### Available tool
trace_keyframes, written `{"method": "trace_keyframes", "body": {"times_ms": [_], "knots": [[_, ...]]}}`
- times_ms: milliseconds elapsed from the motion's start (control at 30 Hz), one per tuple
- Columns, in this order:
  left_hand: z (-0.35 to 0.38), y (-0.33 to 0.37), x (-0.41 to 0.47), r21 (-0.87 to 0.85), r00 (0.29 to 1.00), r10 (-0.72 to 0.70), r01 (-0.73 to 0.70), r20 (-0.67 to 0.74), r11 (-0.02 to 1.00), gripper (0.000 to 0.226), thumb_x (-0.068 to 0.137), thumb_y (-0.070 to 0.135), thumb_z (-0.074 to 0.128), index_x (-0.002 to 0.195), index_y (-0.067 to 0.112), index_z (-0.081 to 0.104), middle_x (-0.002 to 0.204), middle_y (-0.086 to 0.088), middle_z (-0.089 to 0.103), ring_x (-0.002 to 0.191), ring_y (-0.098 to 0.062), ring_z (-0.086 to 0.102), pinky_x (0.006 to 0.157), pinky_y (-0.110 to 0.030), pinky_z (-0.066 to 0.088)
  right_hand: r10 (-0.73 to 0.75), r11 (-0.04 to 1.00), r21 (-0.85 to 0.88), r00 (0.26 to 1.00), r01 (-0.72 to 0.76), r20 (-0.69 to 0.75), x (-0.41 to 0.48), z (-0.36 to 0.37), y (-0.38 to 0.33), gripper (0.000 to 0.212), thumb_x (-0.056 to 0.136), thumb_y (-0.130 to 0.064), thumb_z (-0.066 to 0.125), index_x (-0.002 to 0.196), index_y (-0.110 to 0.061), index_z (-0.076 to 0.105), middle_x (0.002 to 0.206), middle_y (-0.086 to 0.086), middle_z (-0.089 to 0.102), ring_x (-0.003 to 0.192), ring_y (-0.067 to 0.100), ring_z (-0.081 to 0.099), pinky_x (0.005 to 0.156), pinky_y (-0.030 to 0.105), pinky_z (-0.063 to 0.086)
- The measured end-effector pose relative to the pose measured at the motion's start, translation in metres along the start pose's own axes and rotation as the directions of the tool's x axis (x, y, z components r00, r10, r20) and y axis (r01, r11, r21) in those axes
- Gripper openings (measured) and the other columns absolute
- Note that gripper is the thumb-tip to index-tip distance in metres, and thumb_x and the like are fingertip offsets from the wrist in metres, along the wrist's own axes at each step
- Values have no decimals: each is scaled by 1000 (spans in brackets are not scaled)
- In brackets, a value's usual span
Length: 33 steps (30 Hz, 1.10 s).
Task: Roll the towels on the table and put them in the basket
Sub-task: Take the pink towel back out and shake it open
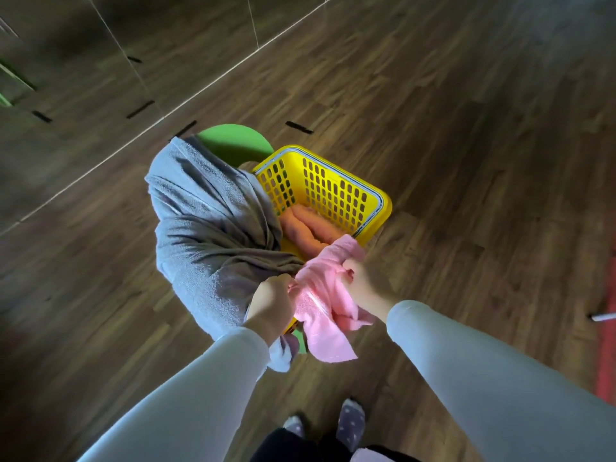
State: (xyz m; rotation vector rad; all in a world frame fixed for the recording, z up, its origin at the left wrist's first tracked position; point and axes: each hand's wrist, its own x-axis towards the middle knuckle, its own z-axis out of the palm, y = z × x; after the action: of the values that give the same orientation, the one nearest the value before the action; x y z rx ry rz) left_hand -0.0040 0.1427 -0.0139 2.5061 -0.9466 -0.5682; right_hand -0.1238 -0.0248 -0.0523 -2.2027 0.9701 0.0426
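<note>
Floor [466, 128]: dark wood planks. The low green table [233, 141] stands on it, mostly hidden under its load.
Grey towel [206, 235]: unrolled, draped over the table's left side and the basket's near corner. Its folds gather toward the left hand, so it is probably being dragged along or held out of the way.
Basket [320, 188]: yellow and slotted, standing on the table with its mouth up and its far half free, ready to take rolls.
Pink towel [320, 311]: bunched and in the air over the basket's near edge, stretched between both hands with a loose corner hanging down. It is not rolled, so it looks to be on its way out to be laid flat.
Orange towel [310, 228]: lies inside the basket in thick folds that look rolled, likely already done.
Left hand [271, 305]: fingers curled tight round the pink towel's gathered end. Whether they also pinch the grey towel is unclear.
Right hand [365, 283]: fingers closed round the pink towel's other end, keeping it taut.
</note>
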Motion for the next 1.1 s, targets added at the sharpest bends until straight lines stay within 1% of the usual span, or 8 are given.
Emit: {"method": "trace_keyframes", "body": {"times_ms": [300,467,600,733,833,900,1000,1100], "knots": [[-57,59,19,-71,940,321,-330,-120,941,24,93,37,60,93,14,69,85,-6,71,81,-27,65,72,-35,50,-65,988,110,926,113,-372,-8,-113,-35,12,94,-21,58,92,-11,64,80,2,62,74,20,52,65,28,34],[-105,134,34,-131,875,445,-472,-192,872,24,91,34,55,86,13,67,78,-4,69,75,-27,61,68,-37,49,-66,983,105,816,154,-574,-34,-197,-52,12,95,-21,55,98,-12,63,88,-6,63,82,13,56,74,24,41],[-141,208,37,-155,776,562,-616,-286,772,18,94,28,56,87,15,67,71,7,58,69,-17,49,63,-26,31,52,979,171,672,112,-739,-73,-265,-54,7,95,-23,54,95,-22,60,91,-11,61,88,11,56,75,22,37],[-156,278,37,-237,665,669,-745,-332,623,11,92,24,58,86,20,66,73,12,59,72,-9,53,67,-17,34,140,977,204,525,65,-840,-117,-321,-43,16,95,-24,54,102,-16,65,96,-10,63,91,9,55,79,19,36],[-157,329,31,-301,605,707,-796,-366,526,9,92,23,59,86,22,65,76,11,61,73,-4,53,67,-12,32,175,960,254,459,117,-871,-143,-351,-25,9,93,-24,57,92,-28,65,94,-16,64,94,6,59,84,19,41],[-154,365,28,-321,571,719,-820,-396,474,9,92,24,59,85,23,65,77,11,62,74,-5,54,67,-12,32,195,938,302,462,169,-865,-156,-365,-16,7,93,-29,62,87,-27,67,83,-15,64,82,0,60,77,15,43],[-144,421,30,-356,549,721,-833,-424,424,7,91,20,59,87,21,65,82,10,63,79,-8,56,68,-11,31,179,913,349,560,212,-809,-169,-382,0,20,90,-36,68,85,-17,70,63,-18,60,56,-10,53,58,8,37],[-133,480,38,-354,538,720,-840,-439,412,8,94,20,57,92,19,65,86,11,61,82,-8,54,71,-11,32,128,949,288,677,130,-725,-168,-404,33,27,85,-44,71,83,-17,71,65,-17,60,57,-6,51,59,12,38]]}}
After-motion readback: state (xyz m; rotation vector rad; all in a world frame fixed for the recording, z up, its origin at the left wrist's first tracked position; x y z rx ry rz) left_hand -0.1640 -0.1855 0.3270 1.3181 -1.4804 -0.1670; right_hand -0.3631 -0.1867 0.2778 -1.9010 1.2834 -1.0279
